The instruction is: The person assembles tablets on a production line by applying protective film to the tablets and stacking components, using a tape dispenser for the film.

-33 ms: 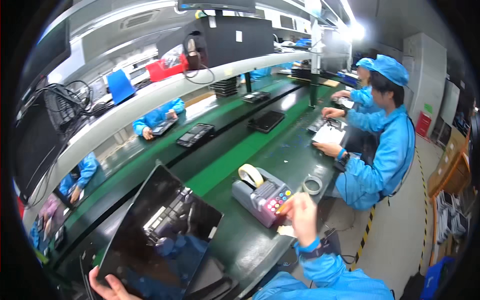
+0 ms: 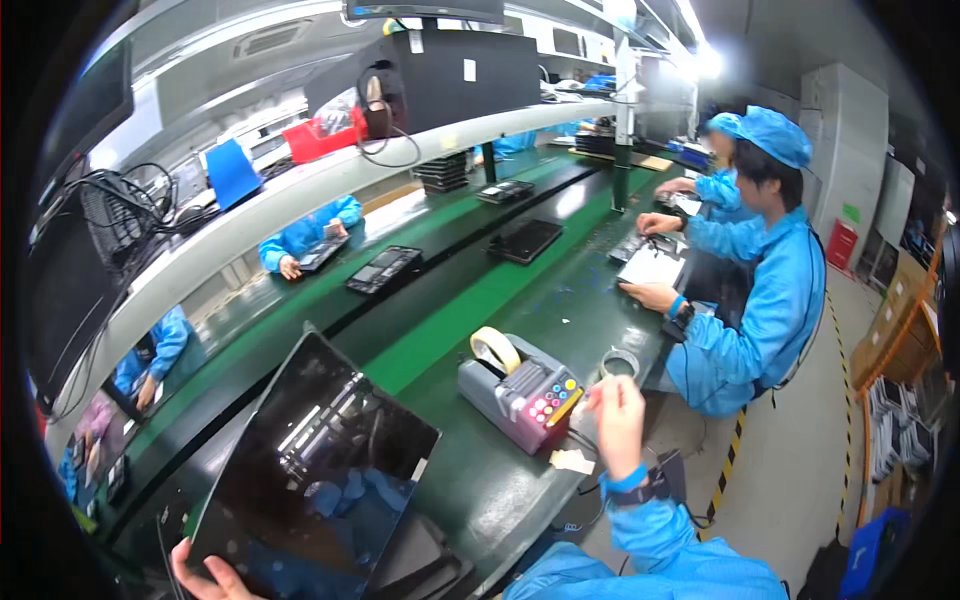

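Steadying the screen (image 2: 310,490) called for the left hand's (image 2: 212,582) half-curled grip at seven o'clock; the right hand (image 2: 619,425), three o'clock of the tape dispenser (image 2: 515,392), was pinched, contents unclear.

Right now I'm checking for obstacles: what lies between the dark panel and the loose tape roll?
In the head view, the tape dispenser stands between the dark panel and roll.

View's off a head-worn fisheye, left one of a side-by-side pair, looking down and ahead across the desk (image 2: 590,325). The left hand (image 2: 212,578) and right hand (image 2: 620,428) are up close in the lower half, the co-worker (image 2: 765,290) sits farther off, and it reaches back to the bright light (image 2: 708,62) (so wide the shelf beam (image 2: 300,186) bows).
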A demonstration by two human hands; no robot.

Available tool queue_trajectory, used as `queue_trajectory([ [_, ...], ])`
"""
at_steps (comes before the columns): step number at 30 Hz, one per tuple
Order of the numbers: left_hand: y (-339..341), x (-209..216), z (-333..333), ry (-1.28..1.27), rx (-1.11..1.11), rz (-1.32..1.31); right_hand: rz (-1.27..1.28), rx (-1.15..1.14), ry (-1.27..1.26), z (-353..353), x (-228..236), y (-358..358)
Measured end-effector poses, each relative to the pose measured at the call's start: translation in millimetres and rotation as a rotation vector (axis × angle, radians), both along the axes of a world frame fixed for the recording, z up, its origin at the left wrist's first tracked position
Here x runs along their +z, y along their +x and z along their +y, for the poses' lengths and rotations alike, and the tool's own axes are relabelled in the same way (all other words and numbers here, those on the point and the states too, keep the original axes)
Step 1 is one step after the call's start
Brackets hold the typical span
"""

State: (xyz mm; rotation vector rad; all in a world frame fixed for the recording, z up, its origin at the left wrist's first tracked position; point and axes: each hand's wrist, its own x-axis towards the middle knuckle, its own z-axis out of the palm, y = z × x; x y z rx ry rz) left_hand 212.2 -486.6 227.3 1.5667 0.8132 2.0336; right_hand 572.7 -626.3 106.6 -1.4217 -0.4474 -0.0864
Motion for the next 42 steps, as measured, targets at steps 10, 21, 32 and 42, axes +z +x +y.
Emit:
queue_trajectory([
  [10, -1.8, -3.7, -3.3, -0.028, -0.081, 0.068, 0.068, 0.292, -0.289, 3.3, -47.1, 73.8],
  [21, 14.6, -2.8, -8.2, -0.002, -0.179, 0.164, 0.533, 0.165, 0.009, -8.2, -67.6, 19.0],
  [32, 14.0, -5.0, -15.6, -0.052, -0.207, 0.144, 0.566, 0.392, -0.121, 9.3, -45.1, 52.4],
  [42, 10.2, -3.0, -18.4, -0.071, -0.277, 0.112, 0.526, 0.251, 0.032, 6.6, -73.0, -2.1],
])
